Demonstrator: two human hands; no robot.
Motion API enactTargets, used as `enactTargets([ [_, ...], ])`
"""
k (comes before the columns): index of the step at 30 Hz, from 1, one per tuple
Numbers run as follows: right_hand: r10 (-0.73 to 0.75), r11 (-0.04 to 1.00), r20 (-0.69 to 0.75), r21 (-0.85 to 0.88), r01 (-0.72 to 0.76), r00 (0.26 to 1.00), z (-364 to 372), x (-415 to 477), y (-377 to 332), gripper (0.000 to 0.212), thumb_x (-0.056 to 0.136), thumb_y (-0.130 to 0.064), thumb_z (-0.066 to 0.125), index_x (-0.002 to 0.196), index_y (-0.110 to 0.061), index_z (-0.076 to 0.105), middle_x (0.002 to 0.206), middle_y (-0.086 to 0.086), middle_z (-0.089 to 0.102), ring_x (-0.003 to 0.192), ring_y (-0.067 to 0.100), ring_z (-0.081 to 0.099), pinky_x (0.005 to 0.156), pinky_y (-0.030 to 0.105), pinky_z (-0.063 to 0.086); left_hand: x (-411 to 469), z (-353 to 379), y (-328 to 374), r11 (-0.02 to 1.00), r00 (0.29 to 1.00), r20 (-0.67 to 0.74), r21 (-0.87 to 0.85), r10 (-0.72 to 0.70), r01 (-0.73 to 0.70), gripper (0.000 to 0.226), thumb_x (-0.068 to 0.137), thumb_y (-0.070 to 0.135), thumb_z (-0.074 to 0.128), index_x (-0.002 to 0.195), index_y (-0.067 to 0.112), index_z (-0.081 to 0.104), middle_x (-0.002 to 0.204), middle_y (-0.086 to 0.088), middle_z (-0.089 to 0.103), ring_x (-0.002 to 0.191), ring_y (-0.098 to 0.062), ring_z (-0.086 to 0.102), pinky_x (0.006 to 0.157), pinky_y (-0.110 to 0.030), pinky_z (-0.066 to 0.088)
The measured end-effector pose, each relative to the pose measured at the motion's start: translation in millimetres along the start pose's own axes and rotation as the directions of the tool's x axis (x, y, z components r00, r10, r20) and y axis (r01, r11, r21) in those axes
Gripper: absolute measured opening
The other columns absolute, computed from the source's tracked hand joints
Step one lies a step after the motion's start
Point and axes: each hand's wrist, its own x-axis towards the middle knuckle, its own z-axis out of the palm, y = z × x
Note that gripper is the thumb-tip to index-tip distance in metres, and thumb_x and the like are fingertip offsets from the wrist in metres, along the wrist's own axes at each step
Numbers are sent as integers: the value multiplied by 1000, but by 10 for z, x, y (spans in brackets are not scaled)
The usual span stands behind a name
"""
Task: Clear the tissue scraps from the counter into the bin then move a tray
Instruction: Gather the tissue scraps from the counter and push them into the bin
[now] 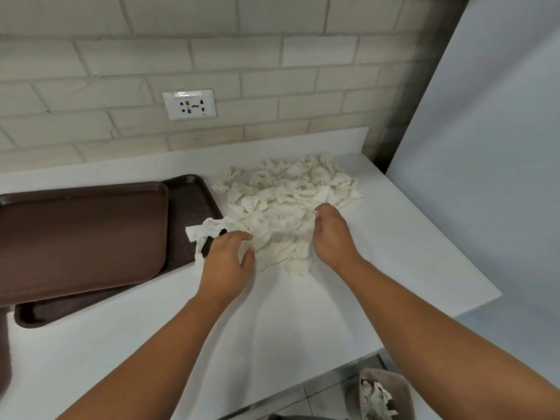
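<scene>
Lowest right, on tiled floor (321, 398): beige plastic bin (391, 374), a few white scraps inside. Above the smooth white desk (272, 328): left hand (225, 262) curled round a loose strip, right hand (331, 234) pinching the near edge of the heap of crumpled white tissue scraps (291, 189). Just left: two stacked brown plastic trays (85, 237). Behind: pale brick wall (272, 56), white socket plate (189, 105); rightward, plain white panel (485, 147).

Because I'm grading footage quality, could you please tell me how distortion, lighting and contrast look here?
Head view: wide-angle bending bows the brick wall courses and the counter edge; lighting is soft and even, shadows faint; the tissue scraps nearly match the white counter, so their edges wash out.
</scene>
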Motion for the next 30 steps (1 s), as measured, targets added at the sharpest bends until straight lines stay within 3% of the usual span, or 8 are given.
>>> enactTargets([
  [3,42,994,-42,107,-38,998,-183,-39,-75,31,104,-36,36,86,-13,44,75,-3,48,65,9,44,60,24,34,20,79,112,1000,999,19,-13,28,-28,25,93,20,63,118,20,64,121,5,62,118,-15,49,98,-23,33],
  [6,26,997,-83,78,-20,996,-343,-99,-56,34,100,-46,44,90,-14,47,78,-4,54,69,7,51,56,21,36,29,187,179,998,997,42,-25,58,-57,25,93,19,63,118,19,65,117,5,63,114,-16,52,93,-22,35],
  [10,47,994,-172,102,-29,984,-500,-190,147,24,99,-31,53,98,-9,63,86,5,67,72,16,67,70,29,53,70,376,297,992,985,120,2,121,-123,27,93,21,64,120,18,65,117,4,64,113,-18,53,91,-26,42],
  [13,98,974,-136,216,-67,986,-613,-302,277,19,94,-7,54,102,-14,70,93,3,70,69,4,68,71,19,53,180,550,394,975,962,194,76,191,-209,30,93,22,64,122,14,66,120,-3,66,114,-27,53,97,-35,45],
  [16,135,977,-165,189,-102,977,-697,-420,399,19,90,-10,53,75,-20,61,81,0,69,73,17,68,70,36,56,315,726,490,941,934,297,209,198,-266,38,96,31,59,131,17,60,129,-2,63,116,-29,50,99,-37,41],
  [19,200,966,-176,200,-164,964,-771,-561,523,21,92,-12,53,72,-12,47,73,9,59,72,28,64,67,48,55,406,861,602,812,899,419,477,129,-338,43,99,43,46,135,21,52,128,2,61,117,-26,47,95,-38,36],
  [26,251,946,-174,251,-204,952,-979,-910,678,49,96,-38,58,63,-11,33,59,0,32,52,8,30,51,19,27,348,1059,731,647,883,461,649,85,-400,22,97,27,48,116,24,59,103,4,65,109,-23,48,90,-36,35],
  [30,282,937,-189,265,-228,940,-1098,-998,764,53,95,-35,59,56,-13,31,54,1,27,49,9,27,52,21,25,341,1039,830,753,911,372,543,180,-371,23,98,24,47,106,24,68,95,2,66,101,-25,50,84,-37,34],
])
